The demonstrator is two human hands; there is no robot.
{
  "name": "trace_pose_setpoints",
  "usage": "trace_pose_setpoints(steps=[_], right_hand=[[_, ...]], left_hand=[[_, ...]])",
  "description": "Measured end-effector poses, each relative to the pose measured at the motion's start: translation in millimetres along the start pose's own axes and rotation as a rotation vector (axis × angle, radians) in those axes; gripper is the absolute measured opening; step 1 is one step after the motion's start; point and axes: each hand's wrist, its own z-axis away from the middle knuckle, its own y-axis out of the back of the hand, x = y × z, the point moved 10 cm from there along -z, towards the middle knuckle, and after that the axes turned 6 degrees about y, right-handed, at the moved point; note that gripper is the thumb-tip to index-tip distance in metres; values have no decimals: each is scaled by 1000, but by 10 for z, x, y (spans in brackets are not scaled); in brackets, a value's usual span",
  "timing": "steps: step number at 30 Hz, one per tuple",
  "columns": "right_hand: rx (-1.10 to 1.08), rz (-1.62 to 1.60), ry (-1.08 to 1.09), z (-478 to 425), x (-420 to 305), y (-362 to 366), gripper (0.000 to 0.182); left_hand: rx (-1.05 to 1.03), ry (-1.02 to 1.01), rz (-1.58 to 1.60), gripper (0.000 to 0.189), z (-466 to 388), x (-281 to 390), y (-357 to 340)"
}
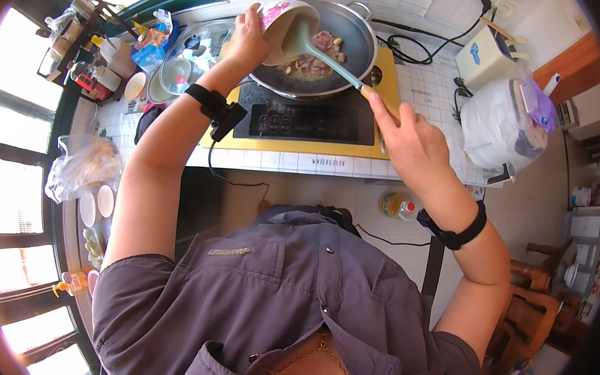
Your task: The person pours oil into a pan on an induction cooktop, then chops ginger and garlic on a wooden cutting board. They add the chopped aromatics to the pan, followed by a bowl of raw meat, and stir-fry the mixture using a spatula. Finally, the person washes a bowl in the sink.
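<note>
My left hand point(249, 41) grips the rim of a white bowl with pink flowers point(275, 20) and tilts it, mouth facing right, over a wide grey wok point(363, 42). In my right hand point(415, 143) is the wooden handle of a pale green spatula point(333, 65). Its head reaches inside the tilted bowl. Pieces of pinkish meat point(323, 42) with what look like garlic cloves lie in liquid in the wok. Beneath the wok is a black induction cooker point(305, 122) on a yellow board point(382, 152). The bowl's lower inside is partly hidden by the spatula.
A glass lid point(175, 74) stands left of the wok, near several bottles point(114, 56). To the right are a white utensil holder point(482, 56), a plastic-wrapped appliance point(495, 129) and a black cable point(413, 56). An oil bottle point(395, 204) stands below the counter edge.
</note>
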Motion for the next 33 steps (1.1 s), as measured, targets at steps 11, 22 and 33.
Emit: trace_pose_setpoints(steps=[11, 22, 33], right_hand=[[-85, 46, -47, 102, 42, 25, 66], [-99, 28, -72, 247, 132, -32, 55], [-550, -590, -231, -215, 832, -282, 28]], left_hand=[[55, -26, -91, 52, -20, 139, 25], [91, 2, -120, 53, -49, 97, 51], [-7, 766, 991, 42, 138, -1208, 725]])
